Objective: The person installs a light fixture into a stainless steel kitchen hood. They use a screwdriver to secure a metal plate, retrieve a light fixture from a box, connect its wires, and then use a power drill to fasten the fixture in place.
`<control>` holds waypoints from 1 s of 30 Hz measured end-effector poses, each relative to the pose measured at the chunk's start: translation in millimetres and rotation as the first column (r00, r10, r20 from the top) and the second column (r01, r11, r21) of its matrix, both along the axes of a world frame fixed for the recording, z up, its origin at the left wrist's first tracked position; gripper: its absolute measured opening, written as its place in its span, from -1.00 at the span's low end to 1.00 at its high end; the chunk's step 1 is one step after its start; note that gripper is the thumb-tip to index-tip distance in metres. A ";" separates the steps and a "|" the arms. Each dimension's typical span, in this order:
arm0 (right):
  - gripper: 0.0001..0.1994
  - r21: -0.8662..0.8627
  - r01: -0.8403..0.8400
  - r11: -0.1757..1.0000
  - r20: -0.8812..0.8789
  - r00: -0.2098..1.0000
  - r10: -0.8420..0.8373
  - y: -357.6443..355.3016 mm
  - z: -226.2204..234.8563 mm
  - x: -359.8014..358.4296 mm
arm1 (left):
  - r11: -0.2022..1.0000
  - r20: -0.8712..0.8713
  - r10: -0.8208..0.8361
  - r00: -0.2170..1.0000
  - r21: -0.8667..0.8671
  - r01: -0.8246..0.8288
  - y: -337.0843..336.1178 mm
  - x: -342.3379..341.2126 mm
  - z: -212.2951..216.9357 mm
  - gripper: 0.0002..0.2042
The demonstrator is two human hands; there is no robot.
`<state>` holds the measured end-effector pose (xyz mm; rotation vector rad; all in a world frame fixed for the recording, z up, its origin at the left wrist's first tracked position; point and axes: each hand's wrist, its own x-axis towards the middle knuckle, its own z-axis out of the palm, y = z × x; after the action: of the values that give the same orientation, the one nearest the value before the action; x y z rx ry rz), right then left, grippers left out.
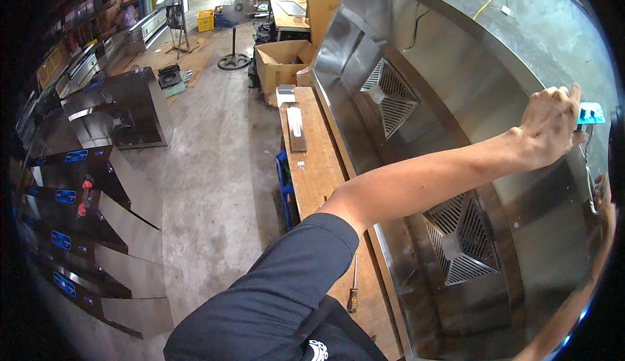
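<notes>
The left hand is holding the blue plate by the hood's right-hand edge, fingers curled, apparently keeping it steady; the right hand is showing only dimly near the cable, its grip impossible to tell; the screwdriver is lying on the desk, presumably for easy reach; the plate is looking small and glossy, with dark spots on its face.
</notes>
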<state>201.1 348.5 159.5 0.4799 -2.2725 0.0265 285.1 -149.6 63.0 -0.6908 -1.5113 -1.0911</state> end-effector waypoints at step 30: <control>-0.76 0.144 0.188 0.972 -0.102 0.979 -0.175 -5.3 16.0 57.7 | 0.995 0.061 0.077 0.995 -0.076 -0.072 38.9 -8.6 30.0 -0.48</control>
<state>258.7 343.3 175.4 0.3429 -2.2319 -0.2584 276.5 -110.7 92.9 -0.6497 -1.6257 -1.0136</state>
